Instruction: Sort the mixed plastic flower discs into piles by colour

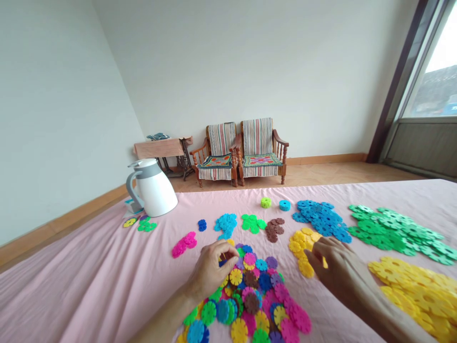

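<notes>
Mixed pile of plastic snowflake discs, in many colours, lies on the pink-clothed bench right in front of the person. The left hand rests on the far left edge of that pile, fingers curled down onto the discs; whether it grips one I cannot tell. The right hand is just right of the pile, fingers drawn together, pinching a yellow disc at the near edge of a small yellow heap. Beyond the pile, from left to right, lie sorted groups: pink discs, light blue discs, bright green discs and brown discs. Farther right of the pile spread a blue heap, a green heap and a large yellow heap. A white jug stands well to the far left of the pile.
</notes>
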A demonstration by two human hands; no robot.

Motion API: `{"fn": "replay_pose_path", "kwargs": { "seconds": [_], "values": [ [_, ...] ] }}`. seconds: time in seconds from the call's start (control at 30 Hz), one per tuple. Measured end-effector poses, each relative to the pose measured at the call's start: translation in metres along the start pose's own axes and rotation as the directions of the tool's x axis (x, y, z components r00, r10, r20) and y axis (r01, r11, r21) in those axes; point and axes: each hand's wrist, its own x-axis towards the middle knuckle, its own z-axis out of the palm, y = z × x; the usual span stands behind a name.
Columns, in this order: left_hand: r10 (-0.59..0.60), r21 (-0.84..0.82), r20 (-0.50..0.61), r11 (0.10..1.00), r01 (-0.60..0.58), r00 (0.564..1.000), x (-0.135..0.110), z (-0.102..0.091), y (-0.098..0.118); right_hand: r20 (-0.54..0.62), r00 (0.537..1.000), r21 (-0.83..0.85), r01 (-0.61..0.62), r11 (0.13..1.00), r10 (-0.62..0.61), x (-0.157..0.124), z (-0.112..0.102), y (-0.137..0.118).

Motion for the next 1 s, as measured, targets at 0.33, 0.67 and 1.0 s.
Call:
{"fn": "replay_pose_path", "kwargs": {
  "seconds": [0.33,0.67,1.0],
  "values": [
    [0.196,0.061,0.433,0.967,-0.246,0.880,-0.008,-0.011,0.027,0.086,0.995,0.213,0.038,0.976,-0.057,-0.008,0.013,-0.014],
    [0.165,0.057,0.365,0.979,-0.198,0.916,-0.010,-0.002,0.025,0.033,0.990,0.380,0.113,0.918,-0.135,-0.011,0.017,-0.029],
    [0.087,0.050,0.223,0.994,-0.101,0.971,-0.011,0.008,0.033,0.139,0.867,0.674,0.271,0.687,-0.478,-0.013,-0.019,-0.067]
  ]
}}
